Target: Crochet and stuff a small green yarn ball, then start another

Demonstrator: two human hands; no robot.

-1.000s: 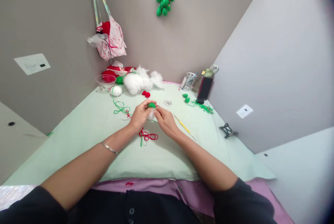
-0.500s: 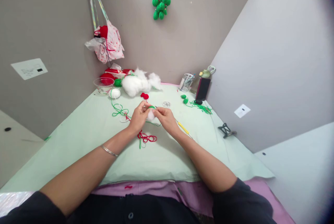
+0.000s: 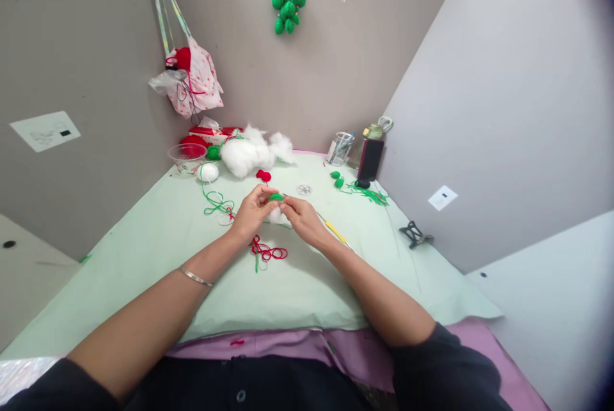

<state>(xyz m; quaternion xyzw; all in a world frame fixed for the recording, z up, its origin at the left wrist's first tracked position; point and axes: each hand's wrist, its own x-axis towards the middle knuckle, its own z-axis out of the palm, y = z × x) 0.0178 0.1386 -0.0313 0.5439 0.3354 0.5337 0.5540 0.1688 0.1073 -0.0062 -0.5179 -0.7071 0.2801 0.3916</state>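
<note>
Fingers of my left hand are closed round a small green crocheted piece. My right hand pinches at the right side of the same piece, with a thin dark tool tip by its fingers. A tuft of white stuffing shows just below the piece, between the hands. Red yarn lies loosely coiled nearer to me. A yellow-handled hook rests beside my right wrist. Beyond my fingers are a small red crocheted piece and a round clear case.
White stuffing, a clear bowl and a white yarn ball stand at the back left. At the back right are a clear cup, a phone and green yarn. A black stand lies right.
The green piece shows more between my fingers, and less of the white stuffing is visible. The whole view has shifted slightly.
</note>
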